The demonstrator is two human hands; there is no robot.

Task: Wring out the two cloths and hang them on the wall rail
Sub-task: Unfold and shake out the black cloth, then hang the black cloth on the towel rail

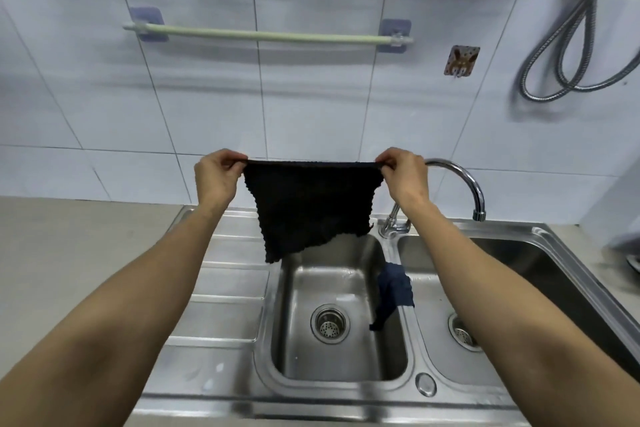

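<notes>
Left hand (216, 177) and right hand (401, 177) each pinched on a top corner of black cloth (308, 208), spread above sink (221, 288), below bare wall rail (270, 35), blue cloth (394, 288) draped over basin divider

single head view, close above sink (225, 402), facing forward-down toward tiled wall (311, 107).

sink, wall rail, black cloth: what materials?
Sink: looks like brushed stainless steel, grey with soft reflections. Wall rail: pale green, matte, probably plastic, on stick-on pads. Black cloth: knobbly woven or knitted textile, fibre unclear.
</notes>
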